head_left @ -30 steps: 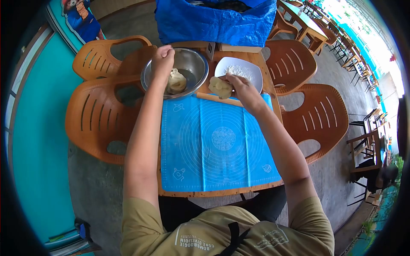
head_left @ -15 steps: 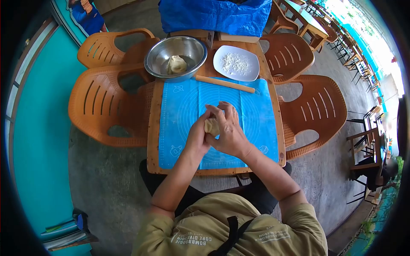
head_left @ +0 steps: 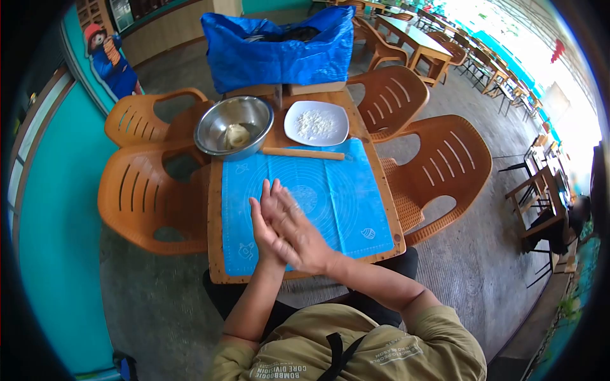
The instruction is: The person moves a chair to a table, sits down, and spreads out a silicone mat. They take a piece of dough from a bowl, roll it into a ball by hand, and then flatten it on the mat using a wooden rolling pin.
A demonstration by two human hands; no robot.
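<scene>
My left hand (head_left: pixel 262 230) and my right hand (head_left: pixel 298 236) are pressed palm to palm above the near part of a blue baking mat (head_left: pixel 361 206). Fingers point away from me, and the right hand is slightly blurred. The piece of dough between the palms is hidden now; it showed there half a second ago. Beyond the hands, a wooden rolling pin (head_left: pixel 306 153) lies across the mat's far edge. A steel bowl (head_left: pixel 208 130) behind it holds another lump of dough (head_left: pixel 237 136). To its right, a white plate (head_left: pixel 342 122) carries white flour (head_left: pixel 314 125).
The mat lies on a wooden table (head_left: pixel 215 261). Brown plastic chairs stand along the left side (head_left: pixel 136 197) and right side (head_left: pixel 445 165). A large blue bag (head_left: pixel 279 63) sits past the table's far end. More tables and chairs fill the background at right.
My hands have come nearer to me and flattened together, covering the dough that was visible between them. The camera view has shifted, so more of the blue bag and room shows.
</scene>
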